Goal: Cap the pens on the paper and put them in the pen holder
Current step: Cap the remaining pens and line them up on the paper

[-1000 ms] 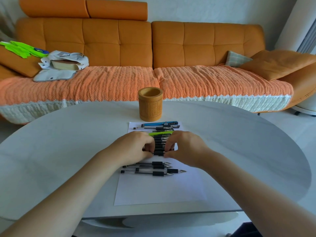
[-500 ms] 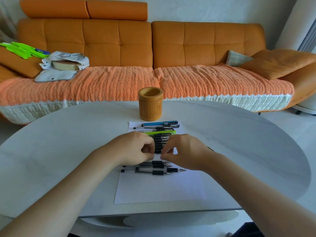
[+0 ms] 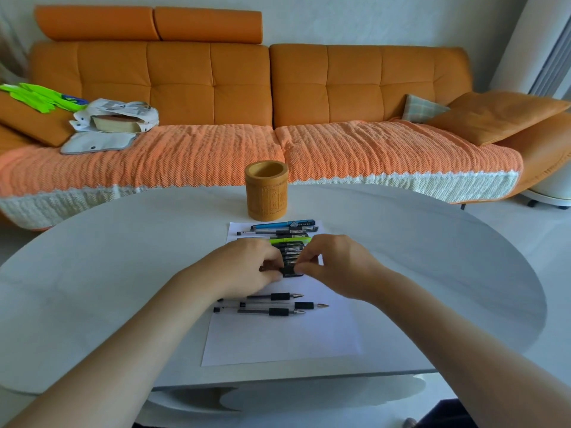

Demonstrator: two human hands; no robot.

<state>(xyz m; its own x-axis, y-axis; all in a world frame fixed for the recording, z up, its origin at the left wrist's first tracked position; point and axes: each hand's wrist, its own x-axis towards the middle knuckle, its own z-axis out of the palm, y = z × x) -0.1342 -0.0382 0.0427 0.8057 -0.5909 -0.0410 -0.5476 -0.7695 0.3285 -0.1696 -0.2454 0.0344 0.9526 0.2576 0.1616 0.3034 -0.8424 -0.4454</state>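
Sofa [image 3: 216,88]: one long orange sofa is running behind the table, with a woven orange throw lying over its seat.
Green things [image 3: 40,95]: a bright green bundle is lying at the far left of the sofa; what it is cannot be told.
Book [image 3: 116,123]: one book is sitting in crumpled white cloth on the left seat.
Table [image 3: 108,257]: one pale rounded table is carrying all the task things.
Left hand [image 3: 244,268]: its fingers are curling round the left end of a black pen [image 3: 290,272] above the middle of the paper.
Pen holder [image 3: 266,193]: one wooden cup is standing upright just beyond the paper's far edge.
Paper [image 3: 278,338]: one white sheet is lying in front of the holder.
Uncapped pens [image 3: 278,311]: three are lying side by side near the person, tips pointing right.
Caps [image 3: 290,256]: a dark row is lying between the hands, which are hiding its ends, so the count is unclear.
Green pen [image 3: 292,240]: one is lying just past that row.
Blue pen [image 3: 278,226]: one is lying nearest the holder, at least two black pens beside it.
Right hand [image 3: 335,267]: its thumb and forefinger are pinching the right end of the black pen.
Pillow [image 3: 421,108]: one checked pillow is leaning on the sofa's right side.
Cushion [image 3: 494,114]: one orange cushion is lying beside it.
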